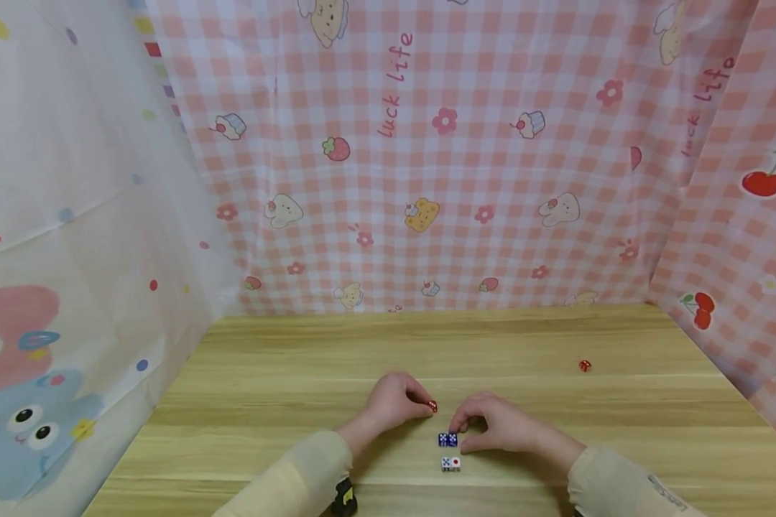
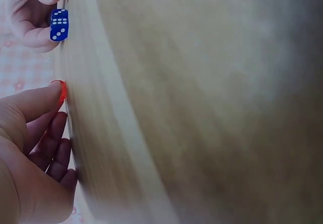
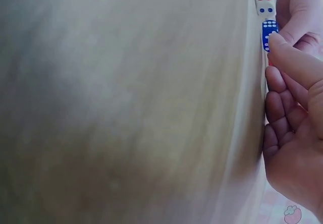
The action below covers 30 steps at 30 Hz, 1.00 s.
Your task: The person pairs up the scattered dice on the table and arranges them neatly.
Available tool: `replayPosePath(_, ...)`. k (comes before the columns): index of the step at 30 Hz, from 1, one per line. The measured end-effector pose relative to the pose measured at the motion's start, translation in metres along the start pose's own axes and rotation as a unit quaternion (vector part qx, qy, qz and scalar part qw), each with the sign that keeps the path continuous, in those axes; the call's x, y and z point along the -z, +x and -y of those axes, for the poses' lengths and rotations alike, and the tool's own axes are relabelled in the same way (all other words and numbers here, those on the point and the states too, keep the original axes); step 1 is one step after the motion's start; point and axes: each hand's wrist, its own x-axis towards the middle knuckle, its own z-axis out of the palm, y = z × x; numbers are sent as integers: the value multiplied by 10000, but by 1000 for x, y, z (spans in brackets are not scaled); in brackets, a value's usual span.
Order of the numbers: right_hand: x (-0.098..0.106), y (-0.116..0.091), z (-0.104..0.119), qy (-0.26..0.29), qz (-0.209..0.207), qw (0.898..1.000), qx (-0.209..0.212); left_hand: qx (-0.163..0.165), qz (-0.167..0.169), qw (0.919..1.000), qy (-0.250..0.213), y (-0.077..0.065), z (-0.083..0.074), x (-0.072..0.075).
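My left hand [image 1: 396,402] pinches a red die [image 1: 432,406] between thumb and fingertips, close over the wooden table [image 1: 284,352]. In the left wrist view, the red die [image 2: 62,91] shows only as a sliver past the thumb. Two blue dice [image 1: 447,439] sit side by side in front of me. My right hand [image 1: 501,422] is beside them, one fingertip right at the right blue die and the thumb a little apart from it. The right wrist view has the thumb overlapping a blue die [image 3: 270,30]. Nearer to me, two white dice [image 1: 450,464] form another pair.
Another red die [image 1: 585,366] lies farther back on the right of the table. A pink checked cloth [image 1: 465,165] hangs behind the table, and a pale printed cloth [image 1: 103,237] hangs on the left.
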Motion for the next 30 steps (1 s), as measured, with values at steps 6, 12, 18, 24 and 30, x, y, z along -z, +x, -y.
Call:
replayPosePath(6, 1, -2, 0, 61, -22, 10000, 69, -12, 22, 10000, -48, -2, -2, 0)
replayPosePath(12, 5, -8, 2, 235, -126, 9996, 18, -177, 92, 9998, -6, -6, -5, -3)
replayPosePath(18, 12, -18, 4, 813, 31, 9963, -289, -183, 122, 9997, -68, -8, -9, -7)
replayPosePath(24, 18, -29, 2, 1253, 194, 9910, -436, -67, 125, 9998, -106, -9, -10, -8)
replayPosePath(30, 27, -44, 0, 1455, 70, 9875, -597, -92, 166, 9998, -50, -8, -8, -7)
